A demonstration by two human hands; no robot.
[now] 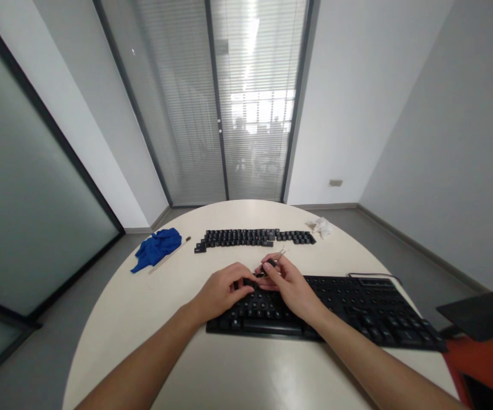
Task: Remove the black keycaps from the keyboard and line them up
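Note:
A black keyboard [357, 313] lies on the round white table [143, 307] in front of me. My left hand [220, 290] rests on the keyboard's left end with its fingers curled down onto the keys. My right hand [289, 285] is beside it, fingers pinched on a small black keycap [269, 263] with a thin metal tool [281, 254] sticking out past the fingertips. The two hands touch at the fingertips. Farther back, several loose black keycaps [255, 237] lie laid out in rows.
A blue cloth [157, 247] and a thin wooden stick [170, 254] lie at the table's left back. A crumpled white tissue [321, 227] sits at the back right. A dark flat object [481, 313] and something red [485, 364] are at the right edge.

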